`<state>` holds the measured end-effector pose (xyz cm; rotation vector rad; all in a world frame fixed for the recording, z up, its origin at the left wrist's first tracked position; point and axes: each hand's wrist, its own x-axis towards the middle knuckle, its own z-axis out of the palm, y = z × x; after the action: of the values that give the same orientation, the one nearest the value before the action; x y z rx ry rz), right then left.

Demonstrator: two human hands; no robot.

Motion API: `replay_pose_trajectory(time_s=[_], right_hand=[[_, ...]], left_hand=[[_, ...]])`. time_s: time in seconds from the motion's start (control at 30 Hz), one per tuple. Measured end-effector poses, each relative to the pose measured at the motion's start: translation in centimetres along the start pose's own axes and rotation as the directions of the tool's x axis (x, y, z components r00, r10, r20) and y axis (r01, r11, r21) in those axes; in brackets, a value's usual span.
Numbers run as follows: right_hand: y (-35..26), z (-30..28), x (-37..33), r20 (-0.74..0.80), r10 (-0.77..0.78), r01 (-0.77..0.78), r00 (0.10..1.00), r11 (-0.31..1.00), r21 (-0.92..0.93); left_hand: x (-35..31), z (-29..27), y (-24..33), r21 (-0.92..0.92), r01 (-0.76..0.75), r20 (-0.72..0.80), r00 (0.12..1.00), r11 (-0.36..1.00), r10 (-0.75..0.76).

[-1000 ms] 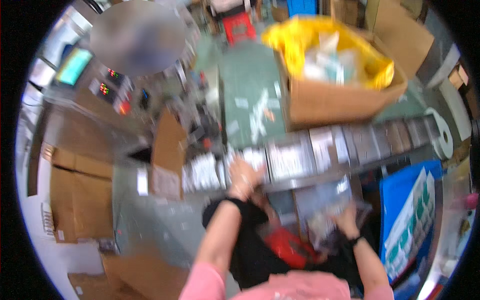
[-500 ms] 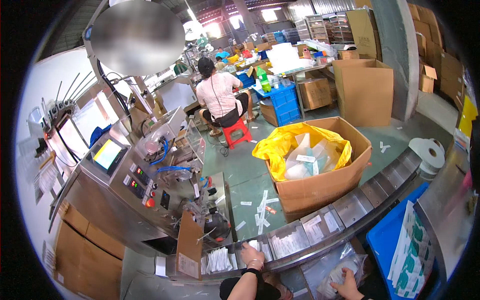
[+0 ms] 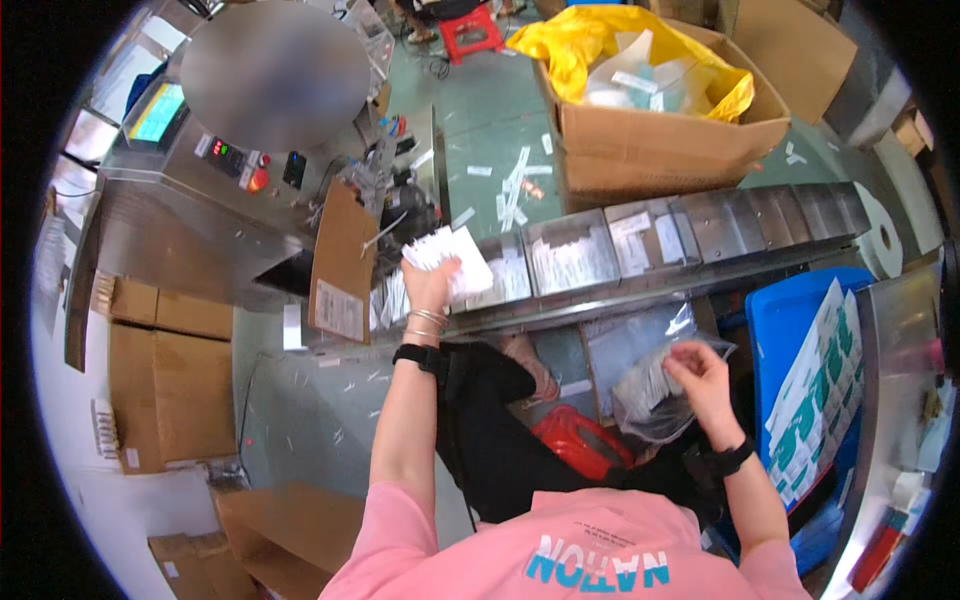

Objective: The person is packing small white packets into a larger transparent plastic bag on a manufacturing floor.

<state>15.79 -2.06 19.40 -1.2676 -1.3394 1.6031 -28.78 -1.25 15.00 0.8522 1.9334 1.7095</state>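
Leftmost stand stacked cardboard cartons (image 3: 165,380) on the floor, and beside them a steel machine (image 3: 190,215) with a small lit screen and a red button. A flat cardboard flap (image 3: 340,260) leans against its near end. Next comes the left hand (image 3: 432,285), raised over the left end of the conveyor (image 3: 640,250), its fingers closed on a small stack of white packets (image 3: 452,258); more packets lie in the conveyor's metal trays just beside it. The packets look thin, light and a little slick, so I judge a flat pinch across the middle of the stack would keep them from fanning out. Beyond the conveyor's far edge sits an open cardboard box (image 3: 660,150) with a yellow liner. Lower right, the right hand (image 3: 700,375) is pinched on the mouth of a clear plastic bag (image 3: 655,395) holding more packets, resting over the lap; the bag seems soft and floppy, best gripped at its rim. Farthest right is a blue bin (image 3: 775,320) with green-and-white cards.
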Motion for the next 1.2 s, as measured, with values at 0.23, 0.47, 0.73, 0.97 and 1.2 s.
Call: replay_pose_trajectory(time_s=[0.23,0.47,0.73,0.97,1.2], right_hand=[[-5.1,3.8,3.5,0.298,0.007,-0.041,0.955,0.994,0.106],[-9.0,4.4,2.8,0.522,-0.121,-0.203,0.844,0.829,0.521],[-7.9,-4.7,-2.3,0.165,-0.121,0.021,0.979,0.861,0.508],[-5.8,-10.2,-4.2,-0.212,-0.069,0.166,0.975,0.859,0.484],[-2.3,-14.7,-6.1,-0.450,-0.139,0.276,0.882,0.926,0.256]], left_hand=[[-7.1,2.1,11.1,-0.435,0.259,0.314,0.941,0.862,-0.124],[-18.0,12.5,15.5,-0.238,0.271,0.620,0.782,0.933,-0.069],[-24.1,20.8,14.1,-0.126,0.548,0.918,0.380,0.827,-0.112],[-26.4,28.3,12.6,-0.216,0.207,0.947,0.281,0.954,0.154],[-31.4,32.6,15.0,-0.119,0.406,0.973,0.228,0.906,0.026]])
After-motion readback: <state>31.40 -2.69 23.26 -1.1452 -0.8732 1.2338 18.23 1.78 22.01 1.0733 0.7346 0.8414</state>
